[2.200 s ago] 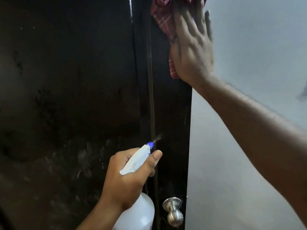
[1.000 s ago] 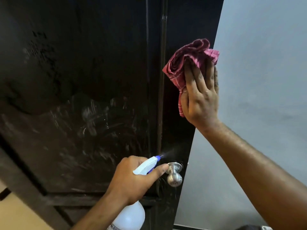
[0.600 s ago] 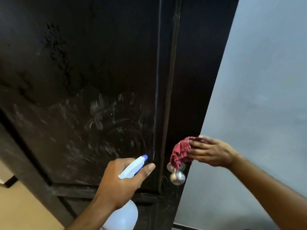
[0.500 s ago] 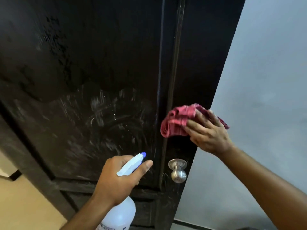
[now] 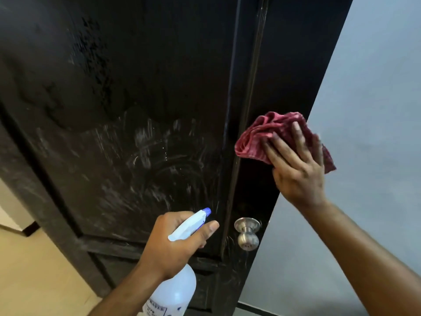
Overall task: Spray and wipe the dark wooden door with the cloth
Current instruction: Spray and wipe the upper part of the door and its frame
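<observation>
The dark wooden door [image 5: 159,87] fills the left and middle of the view, with whitish wipe streaks on its lower panel. My right hand [image 5: 298,169] presses a crumpled red cloth [image 5: 257,137] flat against the door's right stile, above the knob, fingers spread straight. My left hand [image 5: 175,245] grips the white spray bottle [image 5: 175,293] by its trigger head, its blue nozzle [image 5: 206,210] pointing at the door just left of the knob. No spray mist shows.
A round steel door knob [image 5: 247,233] sticks out near the door's right edge, below the cloth. A pale grey wall [image 5: 364,110] lies to the right of the door. Beige floor [image 5: 34,270] shows at the lower left.
My right hand dropped with the cloth from high on the stile to the knob, then rose again to above the knob. The bottle hand stayed low beside the knob; the earlier mist is gone.
</observation>
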